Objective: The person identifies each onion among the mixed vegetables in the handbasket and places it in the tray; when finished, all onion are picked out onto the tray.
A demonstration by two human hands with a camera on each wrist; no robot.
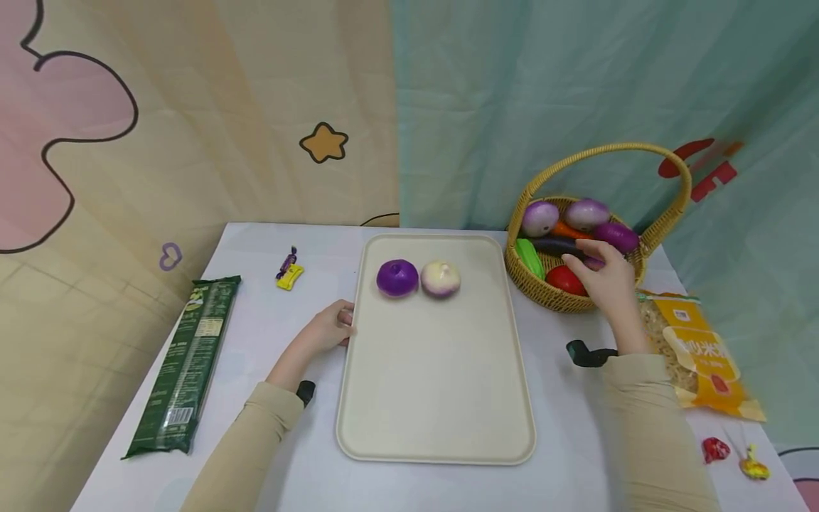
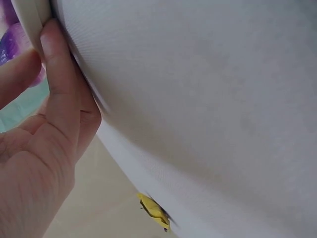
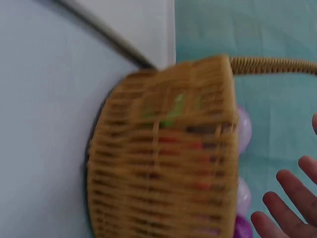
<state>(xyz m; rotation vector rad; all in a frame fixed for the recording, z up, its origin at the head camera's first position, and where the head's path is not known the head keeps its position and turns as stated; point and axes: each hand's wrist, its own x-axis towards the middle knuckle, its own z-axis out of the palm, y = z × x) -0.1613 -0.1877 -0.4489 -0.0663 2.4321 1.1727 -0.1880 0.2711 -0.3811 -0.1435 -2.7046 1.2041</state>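
My left hand [image 1: 329, 327] grips the left rim of the cream tray [image 1: 435, 377], thumb and fingers at its edge. A purple onion [image 1: 397, 278] and a white-and-purple round vegetable [image 1: 441, 278] sit side by side on the far part of the tray. Over the wicker basket [image 1: 544, 290] hovers my right hand [image 1: 608, 274], fingers apart, nothing visible in its grasp. Inside the basket are a red tomato-like vegetable [image 1: 566, 281], a green vegetable [image 1: 530, 257], a dark eggplant [image 1: 555, 246], an orange carrot-like piece [image 1: 568, 230] and several purple ones.
A long green packet [image 1: 185, 366] lies at the left table edge, with wrapped candies [image 1: 290, 276] nearer the tray. Right of the basket is a yellow food bag [image 1: 700, 352]. A red candy [image 1: 715, 449] and a yellow candy [image 1: 753, 466] lie in front of it. Curtains hang behind.
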